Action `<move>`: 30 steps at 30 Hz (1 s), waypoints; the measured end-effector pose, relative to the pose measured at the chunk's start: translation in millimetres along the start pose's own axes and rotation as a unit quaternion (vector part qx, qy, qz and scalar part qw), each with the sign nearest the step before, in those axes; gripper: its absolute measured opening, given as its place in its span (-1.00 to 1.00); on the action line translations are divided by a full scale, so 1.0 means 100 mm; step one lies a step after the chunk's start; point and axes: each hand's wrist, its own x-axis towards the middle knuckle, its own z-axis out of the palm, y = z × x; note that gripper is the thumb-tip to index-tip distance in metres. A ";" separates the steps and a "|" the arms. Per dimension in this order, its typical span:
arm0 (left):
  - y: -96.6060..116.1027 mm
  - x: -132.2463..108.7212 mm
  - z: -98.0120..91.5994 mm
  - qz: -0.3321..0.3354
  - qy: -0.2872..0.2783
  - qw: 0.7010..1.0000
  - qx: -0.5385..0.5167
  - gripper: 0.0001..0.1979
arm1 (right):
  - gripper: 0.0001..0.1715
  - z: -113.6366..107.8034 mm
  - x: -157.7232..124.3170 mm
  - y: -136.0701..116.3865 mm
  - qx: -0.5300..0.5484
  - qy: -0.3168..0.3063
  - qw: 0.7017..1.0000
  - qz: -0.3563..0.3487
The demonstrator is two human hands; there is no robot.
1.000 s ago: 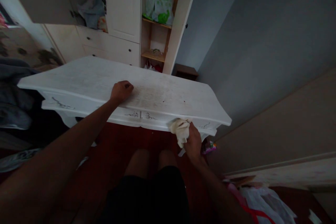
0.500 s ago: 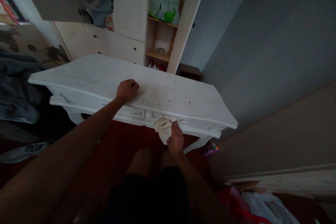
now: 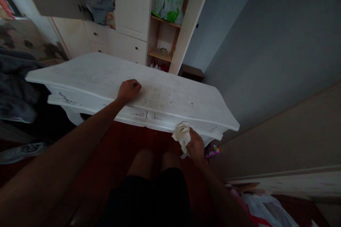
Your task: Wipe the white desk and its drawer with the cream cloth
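Observation:
A white table [image 3: 170,88] with carved drawer fronts stands before me, its top smudged grey around the middle. My left hand [image 3: 129,90] rests on the tabletop near the front edge, fingers curled into a fist; whether something small is inside cannot be made out. At the table's front face, right of the middle drawers, my right hand [image 3: 195,144] grips a crumpled off-white cloth [image 3: 182,135]. The cloth lies against the front panel and partly hangs below it. Two small dark spots mark the top, right of my left hand.
Behind the table is a white wardrobe [image 3: 130,5] with an open door and plastic bags [image 3: 173,1] on a shelf. Grey fabric [image 3: 16,85] is heaped at the left. More bags [image 3: 266,207] sit at the lower right, and a pink box [image 3: 212,151] near the table's right leg.
My right hand has moved right along the table's front with the cloth, uncovering part of the drawer front. My left hand has stayed in place. The view has shifted slightly.

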 end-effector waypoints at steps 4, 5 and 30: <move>0.01 0.00 0.00 -0.003 0.002 1.000 0.004 -0.72 | -0.24 -0.21 -0.05 0.15 -0.017 0.037 0.999 0.015; 0.01 0.00 0.01 -0.002 0.003 1.000 0.008 -0.72 | -0.21 -0.25 -0.04 0.16 -0.025 0.051 0.998 0.014; -0.06 0.03 0.06 0.018 -0.004 0.998 0.063 -0.67 | -0.45 -1.09 1.01 -0.69 0.054 0.073 0.981 -0.173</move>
